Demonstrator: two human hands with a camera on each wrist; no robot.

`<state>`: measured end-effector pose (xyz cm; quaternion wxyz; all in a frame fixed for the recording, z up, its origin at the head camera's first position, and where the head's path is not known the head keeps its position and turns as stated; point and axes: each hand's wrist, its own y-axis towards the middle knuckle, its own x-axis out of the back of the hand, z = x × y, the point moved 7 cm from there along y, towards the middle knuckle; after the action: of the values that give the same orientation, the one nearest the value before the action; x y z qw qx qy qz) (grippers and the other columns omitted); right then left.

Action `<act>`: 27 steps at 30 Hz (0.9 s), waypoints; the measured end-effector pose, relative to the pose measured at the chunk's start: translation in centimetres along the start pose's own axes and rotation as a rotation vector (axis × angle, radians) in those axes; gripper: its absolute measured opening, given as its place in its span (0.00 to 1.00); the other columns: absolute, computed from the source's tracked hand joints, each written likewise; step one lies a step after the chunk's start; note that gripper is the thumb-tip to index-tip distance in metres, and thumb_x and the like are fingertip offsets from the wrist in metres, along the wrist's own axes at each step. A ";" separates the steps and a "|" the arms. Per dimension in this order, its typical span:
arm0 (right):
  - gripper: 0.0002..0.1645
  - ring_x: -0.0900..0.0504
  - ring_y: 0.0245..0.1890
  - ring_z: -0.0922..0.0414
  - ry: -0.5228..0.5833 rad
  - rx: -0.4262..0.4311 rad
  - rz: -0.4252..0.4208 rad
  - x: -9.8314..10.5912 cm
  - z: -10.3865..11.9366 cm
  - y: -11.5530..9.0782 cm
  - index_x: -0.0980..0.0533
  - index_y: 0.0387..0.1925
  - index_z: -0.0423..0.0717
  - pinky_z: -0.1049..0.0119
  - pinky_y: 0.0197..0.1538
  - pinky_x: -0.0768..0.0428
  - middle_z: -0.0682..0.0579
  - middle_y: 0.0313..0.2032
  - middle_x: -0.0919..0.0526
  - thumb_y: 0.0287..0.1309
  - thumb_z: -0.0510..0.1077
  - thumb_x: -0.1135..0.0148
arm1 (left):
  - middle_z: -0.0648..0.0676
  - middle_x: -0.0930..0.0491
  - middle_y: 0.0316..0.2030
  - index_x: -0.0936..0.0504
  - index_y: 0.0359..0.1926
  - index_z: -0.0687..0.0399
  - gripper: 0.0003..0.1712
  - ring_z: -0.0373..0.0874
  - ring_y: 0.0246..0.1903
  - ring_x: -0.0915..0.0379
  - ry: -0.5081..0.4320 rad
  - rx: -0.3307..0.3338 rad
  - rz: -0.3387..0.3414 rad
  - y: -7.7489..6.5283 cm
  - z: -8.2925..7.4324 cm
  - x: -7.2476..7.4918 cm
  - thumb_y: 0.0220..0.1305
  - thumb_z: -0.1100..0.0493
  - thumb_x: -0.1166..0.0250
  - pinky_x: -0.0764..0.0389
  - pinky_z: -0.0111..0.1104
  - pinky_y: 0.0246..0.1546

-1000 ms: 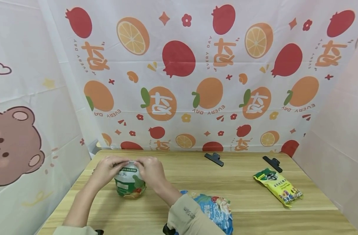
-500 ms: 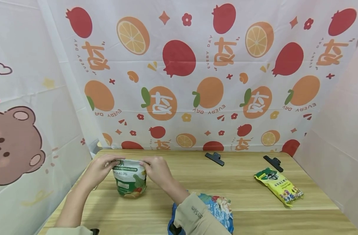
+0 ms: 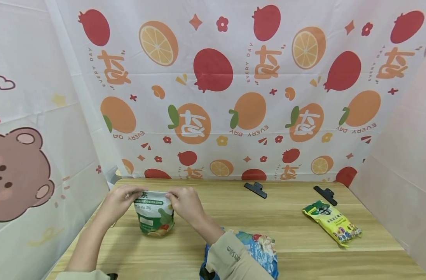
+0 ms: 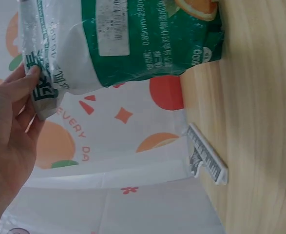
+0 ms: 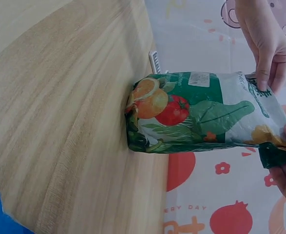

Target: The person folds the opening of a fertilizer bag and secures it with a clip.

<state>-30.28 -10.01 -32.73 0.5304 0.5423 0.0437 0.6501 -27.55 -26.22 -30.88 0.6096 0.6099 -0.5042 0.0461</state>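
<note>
A green and white plastic bag [image 3: 154, 217] printed with vegetables and fruit stands upright on the table, its top edge folded over. My left hand [image 3: 123, 200] pinches the left end of that top edge between thumb and fingers. At the other end, my right hand [image 3: 188, 205] pinches the right corner. The right wrist view shows both hands on the bag [image 5: 201, 112], with a green flap of it by the right fingers. Under my right sleeve lies a blue bag [image 3: 260, 251], partly hidden.
A yellow and green packet [image 3: 333, 223] lies at the right of the table. Two black clips, one at the back middle [image 3: 255, 189] and another near the packet [image 3: 325, 195], rest on the wood. A pale clip [image 4: 207, 155] lies behind the bag in the left wrist view.
Over the last second my hands have moved apart along the bag's top, baring more of its printed front. Since half a second ago they have barely moved.
</note>
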 end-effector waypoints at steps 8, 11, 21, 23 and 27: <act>0.10 0.25 0.32 0.68 -0.130 -0.030 0.119 -0.3 0.5 0.5 0.18 0.40 0.51 0.82 0.31 0.31 0.60 0.35 0.18 0.56 0.47 0.37 | 0.55 0.19 0.38 0.19 0.41 0.59 0.23 0.54 0.41 0.26 -0.056 -0.017 0.204 0.5 -0.8 -0.8 0.40 0.78 0.31 0.26 0.48 0.39; 0.11 0.24 0.33 0.68 -0.147 -0.030 0.148 -0.7 0.8 0.7 0.18 0.41 0.51 0.82 0.33 0.30 0.61 0.35 0.18 0.55 0.48 0.36 | 0.55 0.19 0.39 0.19 0.43 0.60 0.23 0.54 0.42 0.26 -0.078 -0.010 0.262 0.6 -1.0 -1.3 0.42 0.75 0.30 0.26 0.48 0.40; 0.08 0.25 0.27 0.71 -0.133 -0.056 0.108 -1.4 1.0 0.8 0.17 0.35 0.49 0.83 0.30 0.31 0.61 0.29 0.17 0.51 0.45 0.33 | 0.53 0.19 0.35 0.17 0.38 0.59 0.14 0.48 0.36 0.25 -0.140 0.121 0.299 0.7 0.3 -1.7 0.47 0.70 0.31 0.23 0.37 0.32; 0.06 0.25 0.26 0.72 -0.131 -0.051 0.086 -1.3 1.0 0.8 0.16 0.32 0.49 0.84 0.28 0.32 0.61 0.27 0.17 0.50 0.44 0.33 | 0.52 0.19 0.34 0.16 0.36 0.58 0.12 0.46 0.35 0.25 -0.151 0.128 0.282 0.7 0.5 -1.7 0.47 0.70 0.31 0.23 0.34 0.30; 0.03 0.26 0.24 0.73 -0.122 -0.050 0.053 -1.1 1.0 0.8 0.16 0.29 0.50 0.84 0.27 0.33 0.62 0.25 0.17 0.49 0.43 0.32 | 0.51 0.18 0.31 0.15 0.33 0.58 0.12 0.41 0.33 0.24 -0.165 0.112 0.239 0.8 0.6 -1.6 0.44 0.72 0.30 0.23 0.30 0.28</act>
<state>-30.20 -11.76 -32.51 0.5281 0.5685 -0.0192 0.6305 -29.23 -25.62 -31.58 0.5211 0.5803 -0.6184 0.0963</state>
